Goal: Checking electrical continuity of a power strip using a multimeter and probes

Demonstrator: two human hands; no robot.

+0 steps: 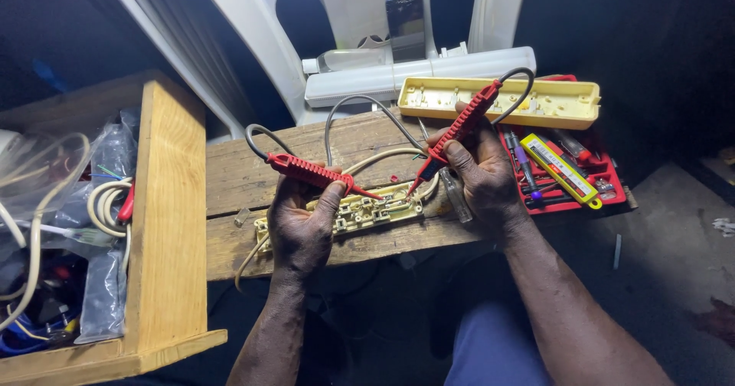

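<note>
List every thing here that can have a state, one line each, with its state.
left hand: gripping left red probe, tip down on opened power strip
right hand: gripping right red probe, tip on the same strip
power strip: cover off, contacts bare
yellow cover: detached, inside facing up
red tool case: open
wooden box: open, full of cables

Crate [170,202] left, toolbox [605,179] right

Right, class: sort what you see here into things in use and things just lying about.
In use:
left hand holding a red probe
right hand holding another red probe
opened socket strip, both tips on it

Lying about:
yellow cover
red tool tray
wooden box of cables
white tube lamp
</note>
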